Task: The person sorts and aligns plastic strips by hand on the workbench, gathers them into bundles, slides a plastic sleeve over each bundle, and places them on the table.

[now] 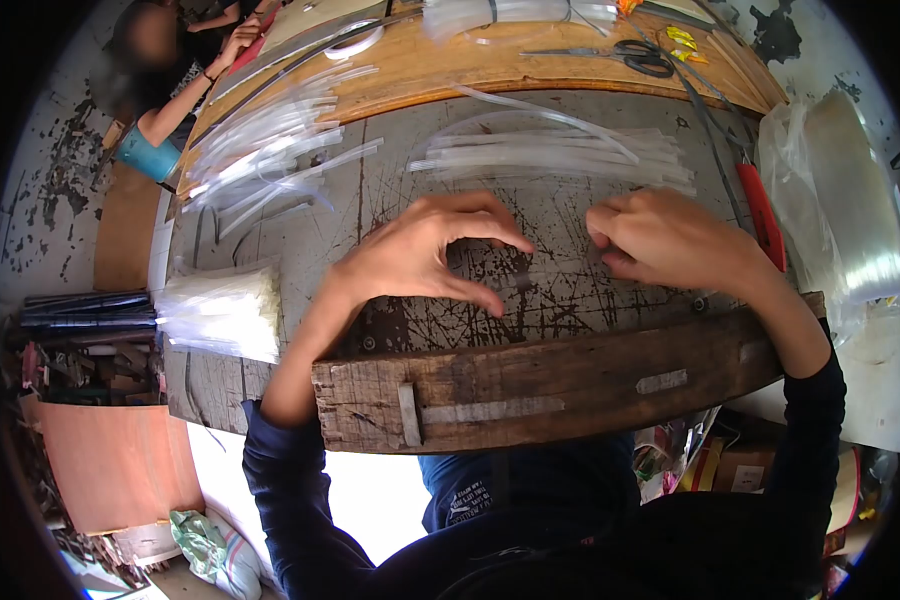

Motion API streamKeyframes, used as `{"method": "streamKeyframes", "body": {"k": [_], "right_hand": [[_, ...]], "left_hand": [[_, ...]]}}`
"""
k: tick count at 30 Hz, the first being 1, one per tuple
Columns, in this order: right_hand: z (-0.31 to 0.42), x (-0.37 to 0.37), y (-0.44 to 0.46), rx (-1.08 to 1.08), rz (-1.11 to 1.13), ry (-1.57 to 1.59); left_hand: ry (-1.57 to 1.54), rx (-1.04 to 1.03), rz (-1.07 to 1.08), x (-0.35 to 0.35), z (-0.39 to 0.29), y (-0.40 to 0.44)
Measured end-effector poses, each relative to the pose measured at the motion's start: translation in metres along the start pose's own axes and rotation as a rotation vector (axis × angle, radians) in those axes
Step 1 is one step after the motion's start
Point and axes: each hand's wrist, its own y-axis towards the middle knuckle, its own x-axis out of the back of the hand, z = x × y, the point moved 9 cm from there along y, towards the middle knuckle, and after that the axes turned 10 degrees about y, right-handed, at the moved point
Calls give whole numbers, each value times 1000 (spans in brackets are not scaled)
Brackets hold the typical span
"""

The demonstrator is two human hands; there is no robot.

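Observation:
Over the scratched grey tabletop [390, 170], my left hand [425, 245] is open, its thumb and fingers apart in a C shape. Facing it, my right hand [670, 238] is closed, fingers curled in; whatever it may hold is hidden. A faint clear streak lies between the hands, too indistinct to name. Just beyond them rests a bundle of clear plastic strips [560, 155]. Both forearms reach over a thick wooden beam [560, 385] along the near edge.
More clear strips [270, 140] lie far left, with a white strip bundle [220, 310] nearer. Black scissors [645, 58] and a tape roll [354, 40] sit on the wooden board [450, 70]. A red-handled tool [760, 215] and large clear plastic roll [850, 200] stand right. Another person [160, 90] works far left.

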Motion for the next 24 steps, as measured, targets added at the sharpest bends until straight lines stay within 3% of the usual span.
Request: {"method": "streamKeyframes", "body": {"k": [5, 12, 18, 20, 21, 23, 24], "right_hand": [[9, 1, 0, 80, -66, -277], [14, 7, 2, 166, -143, -356], [-3, 13, 8, 128, -126, -238], [-4, 41, 6, 200, -359, -298], [-4, 49, 2, 191, -363, -304], [3, 76, -14, 233, -400, -97], [-2, 75, -20, 175, -291, -16]], "left_hand": [[-3, 34, 39, 0, -2, 2], [71, 23, -29, 8, -1, 3], [140, 61, -89, 13, 8, 3], [255, 82, -231, 26, 16, 4], [254, 70, -231, 26, 17, 6], [397, 177, -464, 50, 25, 2], [426, 264, -469, 52, 32, -2]]}}
